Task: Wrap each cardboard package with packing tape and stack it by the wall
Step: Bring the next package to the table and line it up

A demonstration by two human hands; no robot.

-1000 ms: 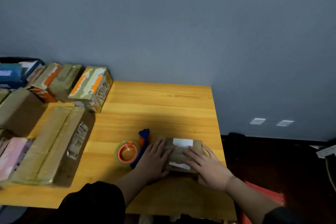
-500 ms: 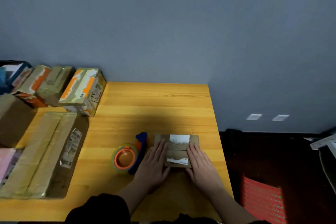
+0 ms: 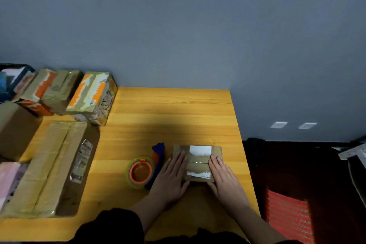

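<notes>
Here, one small cardboard package [image 3: 198, 162] is found lying flat on the wooden counter [image 3: 168, 121], near its right edge and toward the near side. White label patches are seen at its far and near ends, and a seam runs across its middle.

The package is flanked by both hands. The left hand [image 3: 172, 176] is laid palm down over its left edge, fingers straight and together, pointing away from the person; nothing is gripped. The right hand [image 3: 223, 176] is laid likewise over the right edge, fingers extended and flat, with nothing clasped. The middle strip of the package is left showing between the two hands.

Just beside the left hand, a tape dispenser [image 3: 147, 166] with an orange core and blue handle is set on the counter, touching or nearly touching that hand; which cannot be told.

Well apart, on the left side of the counter, a long taped carton [image 3: 47, 166] is laid lengthwise. Behind it, by the grey wall [image 3: 178, 25], a row of taped boxes [image 3: 87, 97] with orange and white markings is ranged.

Dark sleeves [image 3: 111, 228] are seen at the near edge.
</notes>
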